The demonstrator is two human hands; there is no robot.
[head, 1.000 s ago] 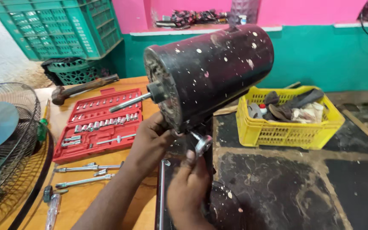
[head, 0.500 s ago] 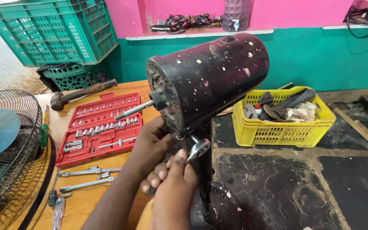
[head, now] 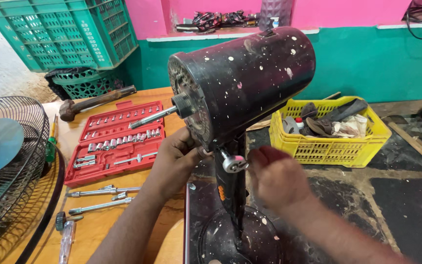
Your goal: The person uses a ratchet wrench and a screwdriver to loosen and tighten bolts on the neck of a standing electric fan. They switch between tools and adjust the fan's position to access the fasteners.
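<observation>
Centre frame: black paint-spattered fan motor housing (head: 250,83) on its stand column (head: 233,195), bare shaft (head: 152,117) poking out toward the left.

My left hand (head: 174,161) is under the front lower edge of the housing, fingers (head: 199,152) curled up against it, gripping and bracing the motor.

Changed: half a second ago my right hand was low, tucked in beside the left, right on the small metal knob (head: 234,164) at the neck of the column. Now my right hand (head: 279,178) has swung out to the right of the knob. It sits just beside it, a small gap showing. It's motion-blurred; fingers look loosely bunched, holding nothing that I can make out, but contact with the knob I can't tell for sure. The housing also reads a bit more level than a second ago.

My read: the hand is re-gripping between turns on that knob; the work is at the tilt joint, not finished.

Left of frame on the wooden table (head: 123,215):
- open red socket set case (head: 118,142)
- hammer (head: 94,101) above it
- loose wrenches (head: 101,198) below
- fan guard (head: 10,161) at far left

Right: yellow basket (head: 340,151) of rags. Upper left: green crate (head: 64,32).
</observation>
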